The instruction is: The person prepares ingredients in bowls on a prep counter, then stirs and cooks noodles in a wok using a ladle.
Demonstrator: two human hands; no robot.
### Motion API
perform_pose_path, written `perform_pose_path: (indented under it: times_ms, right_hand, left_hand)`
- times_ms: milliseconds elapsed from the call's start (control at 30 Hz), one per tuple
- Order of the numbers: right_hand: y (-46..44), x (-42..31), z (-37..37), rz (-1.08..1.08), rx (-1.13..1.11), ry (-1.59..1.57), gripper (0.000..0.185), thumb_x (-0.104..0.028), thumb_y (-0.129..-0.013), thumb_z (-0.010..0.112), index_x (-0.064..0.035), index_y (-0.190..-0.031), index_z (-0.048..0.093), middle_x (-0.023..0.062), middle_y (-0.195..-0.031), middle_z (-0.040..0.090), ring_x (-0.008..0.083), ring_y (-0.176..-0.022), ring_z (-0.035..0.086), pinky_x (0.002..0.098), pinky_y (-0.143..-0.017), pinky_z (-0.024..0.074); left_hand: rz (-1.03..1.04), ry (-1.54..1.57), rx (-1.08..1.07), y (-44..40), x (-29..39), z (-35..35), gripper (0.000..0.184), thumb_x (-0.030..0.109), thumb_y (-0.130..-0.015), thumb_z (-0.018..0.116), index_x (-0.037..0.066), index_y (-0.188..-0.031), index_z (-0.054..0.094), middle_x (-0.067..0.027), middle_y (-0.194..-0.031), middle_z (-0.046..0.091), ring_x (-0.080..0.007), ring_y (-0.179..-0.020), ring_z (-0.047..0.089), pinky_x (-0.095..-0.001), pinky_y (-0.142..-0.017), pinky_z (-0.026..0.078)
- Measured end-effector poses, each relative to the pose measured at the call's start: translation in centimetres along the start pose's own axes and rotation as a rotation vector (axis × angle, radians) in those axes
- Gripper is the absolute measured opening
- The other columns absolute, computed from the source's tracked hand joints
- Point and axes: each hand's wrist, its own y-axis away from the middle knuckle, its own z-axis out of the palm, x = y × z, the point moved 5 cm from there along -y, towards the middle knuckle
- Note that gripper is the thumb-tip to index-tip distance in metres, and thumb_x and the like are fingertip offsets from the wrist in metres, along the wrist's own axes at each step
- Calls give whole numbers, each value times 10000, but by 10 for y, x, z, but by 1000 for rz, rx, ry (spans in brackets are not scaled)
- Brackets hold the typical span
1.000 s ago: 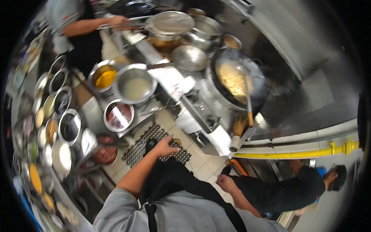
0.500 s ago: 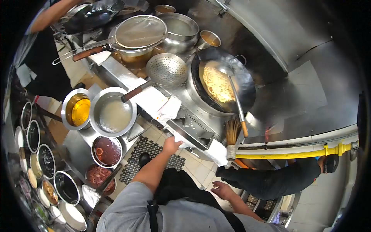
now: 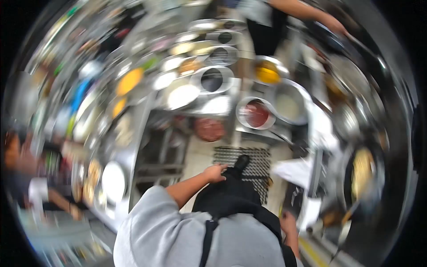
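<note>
The whole head view is smeared by a turn. My left hand (image 3: 215,172) hangs in front of my dark apron (image 3: 227,198), above the black floor mat (image 3: 255,155). Its fingers are loosely apart, and nothing shows in it. Low on the right side is my right hand (image 3: 288,221), beside my body near the stove edge; blur hides how its fingers lie. A white cloth (image 3: 291,171) hangs by the stove, apart from both hands. At the far right, a wok (image 3: 347,178) holds yellow noodles (image 3: 362,171), with a blurred ladle over it.
A pot of red liquid (image 3: 256,113), a bowl of yellow liquid (image 3: 267,73) and a large pot of cloudy liquid (image 3: 288,104) stand ahead. Raw meat (image 3: 210,129) is in a bowl. Several containers line the left counter (image 3: 142,133). Another person's arm (image 3: 307,11) reaches in above.
My view has swung left, so the wok has shifted to the far right and the left counter has come in. My left hand has moved away from the stove front.
</note>
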Motion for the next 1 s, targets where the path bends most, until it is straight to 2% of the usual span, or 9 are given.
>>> perform_pose_path:
  times_ms: [167, 233, 300, 467, 567, 667, 833, 967, 1000]
  right_hand:
    - [-79, -6, 69, -354, -99, 45, 431, -248, -794, 702, 8, -1138, 658, 221, -1052, 690, 366, -1023, 661, 408, -888, 517]
    - [-105, -31, 71, -427, -131, 133, 439, -249, -793, 700, 6, -1149, 657, 217, -1054, 691, 363, -1022, 661, 406, -889, 517]
    - [-73, -144, 23, -463, -126, 360, 450, -255, -791, 703, 7, -1154, 656, 220, -1059, 689, 363, -1025, 660, 407, -894, 515]
    - [-49, -286, 71, -684, -136, 548, 522, -276, -786, 726, 4, -1212, 615, 236, -1092, 673, 378, -1049, 638, 438, -938, 489]
    - [-25, -417, 95, -877, -168, 483, 350, -174, -821, 670, 13, -1116, 655, 187, -987, 708, 291, -932, 695, 356, -833, 532]
    - [86, -581, 151, -1189, -122, 183, 309, -153, -871, 626, -8, -1143, 648, 226, -1066, 676, 359, -1005, 663, 398, -876, 518]
    - [175, -801, 263, -1740, 135, 212, 289, -143, -858, 640, -62, -1134, 676, 180, -1125, 658, 357, -1062, 610, 418, -944, 475]
    - [191, -924, 357, -1979, 298, 399, 435, -112, -863, 579, -62, -1295, 567, 161, -1190, 633, 369, -1141, 568, 448, -984, 442]
    - [186, -942, 375, -1990, 277, 421, 435, -112, -863, 579, -62, -1295, 567, 161, -1190, 633, 369, -1141, 568, 448, -984, 442]
  left_hand:
    - [-319, 201, 48, 157, -169, 28, 681, 351, -746, 735, 54, -1336, 569, -208, -1281, 607, -364, -1203, 559, -433, -1024, 444]
    - [-471, 253, 91, 195, -143, 47, 729, 369, -754, 739, 25, -1361, 530, -231, -1277, 603, -378, -1196, 565, -422, -1025, 446]
    - [-435, 377, 164, 199, -155, 41, 756, 376, -759, 742, 9, -1376, 506, -242, -1279, 600, -379, -1197, 567, -417, -1024, 447]
    - [-382, 779, 211, 330, -155, 17, 750, 339, -809, 747, -46, -1388, 465, -246, -1299, 591, -349, -1178, 596, -372, -1001, 465]
    - [-273, 973, 280, 367, -165, 6, 699, 301, -876, 721, -5, -1433, 430, -162, -1247, 638, -210, -1107, 621, -319, -952, 484]
    - [-227, 1162, 289, 455, -206, -37, 664, 250, -880, 726, 10, -1431, 441, -112, -1155, 669, -150, -1045, 631, -283, -900, 497]
    - [-295, 1378, 439, 517, -295, -53, 399, 191, -888, 722, 7, -1216, 590, -56, -868, 690, -118, -672, 660, -260, -563, 522]
    - [-356, 1429, 566, 564, -358, -64, 230, 175, -887, 712, 13, -1033, 636, -52, -827, 689, -112, -676, 648, -252, -576, 527]
    - [-387, 1310, 782, 576, -379, -57, 243, 201, -866, 725, 8, -990, 645, -58, -787, 677, -142, -672, 650, -286, -590, 521]
